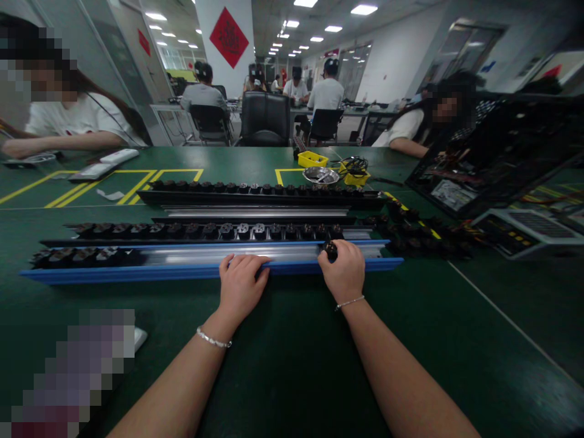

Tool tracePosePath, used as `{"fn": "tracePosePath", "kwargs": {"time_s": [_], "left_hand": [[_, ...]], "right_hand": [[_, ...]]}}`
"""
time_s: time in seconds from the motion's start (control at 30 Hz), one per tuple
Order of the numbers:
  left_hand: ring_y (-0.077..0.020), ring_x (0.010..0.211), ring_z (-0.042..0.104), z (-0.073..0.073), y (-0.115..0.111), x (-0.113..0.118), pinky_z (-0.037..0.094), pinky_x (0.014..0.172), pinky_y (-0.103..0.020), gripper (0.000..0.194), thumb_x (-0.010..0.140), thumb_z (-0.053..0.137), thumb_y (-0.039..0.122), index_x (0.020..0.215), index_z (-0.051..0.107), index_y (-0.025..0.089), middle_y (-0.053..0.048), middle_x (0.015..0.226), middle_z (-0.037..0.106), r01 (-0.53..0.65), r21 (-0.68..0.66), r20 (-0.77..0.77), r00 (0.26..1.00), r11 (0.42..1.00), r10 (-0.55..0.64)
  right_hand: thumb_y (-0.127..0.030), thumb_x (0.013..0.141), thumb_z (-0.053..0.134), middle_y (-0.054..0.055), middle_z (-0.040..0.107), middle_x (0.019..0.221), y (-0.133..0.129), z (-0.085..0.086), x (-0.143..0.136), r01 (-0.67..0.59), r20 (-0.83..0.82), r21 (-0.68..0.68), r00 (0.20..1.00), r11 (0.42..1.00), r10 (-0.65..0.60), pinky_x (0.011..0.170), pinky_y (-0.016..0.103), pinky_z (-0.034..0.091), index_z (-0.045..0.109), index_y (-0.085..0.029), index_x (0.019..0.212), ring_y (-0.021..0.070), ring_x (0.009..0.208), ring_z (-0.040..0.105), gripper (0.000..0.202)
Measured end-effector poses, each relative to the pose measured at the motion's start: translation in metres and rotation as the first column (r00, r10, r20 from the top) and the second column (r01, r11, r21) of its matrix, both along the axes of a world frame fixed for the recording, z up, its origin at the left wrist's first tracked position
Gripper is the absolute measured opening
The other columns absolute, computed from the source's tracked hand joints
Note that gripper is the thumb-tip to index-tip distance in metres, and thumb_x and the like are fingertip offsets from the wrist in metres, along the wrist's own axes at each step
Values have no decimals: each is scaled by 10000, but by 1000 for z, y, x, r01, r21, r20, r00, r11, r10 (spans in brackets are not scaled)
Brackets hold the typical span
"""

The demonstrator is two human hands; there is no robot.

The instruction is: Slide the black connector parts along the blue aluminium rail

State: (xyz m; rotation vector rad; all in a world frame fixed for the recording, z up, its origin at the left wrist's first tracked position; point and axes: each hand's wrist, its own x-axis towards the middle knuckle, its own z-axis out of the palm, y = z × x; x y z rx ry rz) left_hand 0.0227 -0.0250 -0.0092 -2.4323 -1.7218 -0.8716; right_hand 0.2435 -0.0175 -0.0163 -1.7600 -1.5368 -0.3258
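Note:
In front of me lies a long blue channel (292, 269) with a shiny silver inside. Black socket modules (84, 255) sit in a row at its left end. My left hand (240, 283) is closed on the channel's near wall around its middle, fingers bent over the edge. Near the channel's right end, my right hand (345, 271) pinches a black round-faced socket module (330, 250) just over the channel. Right behind runs a black channel (55, 242) holding a row of similar modules. The right palm and part of the held module are hidden.
Another black channel (255, 198) with modules lies farther back. Loose modules (429, 234) are heaped at the right, beside a grey power supply (524, 231) and an open computer case (474, 164). A metal bowl (320, 176) and yellow bins (312, 159) stand behind. People sit around.

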Motion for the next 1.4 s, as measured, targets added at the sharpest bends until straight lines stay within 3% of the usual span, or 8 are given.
{"fn": "tracePosePath", "kwargs": {"time_s": [1.4], "left_hand": [[-206, 955, 560, -1, 0, -1, 228, 979, -431, 179, 834, 493, 291, 960, 620, 294, 10, 944, 685, 8, -1, 6, 1000, 1000, -8]], "right_hand": [[-256, 713, 506, 117, 644, 951, 0, 3, 11, 92, -8, -42, 996, 995, -92, 858, 374, 405, 622, -132, 894, 251, 926, 554, 248]]}}
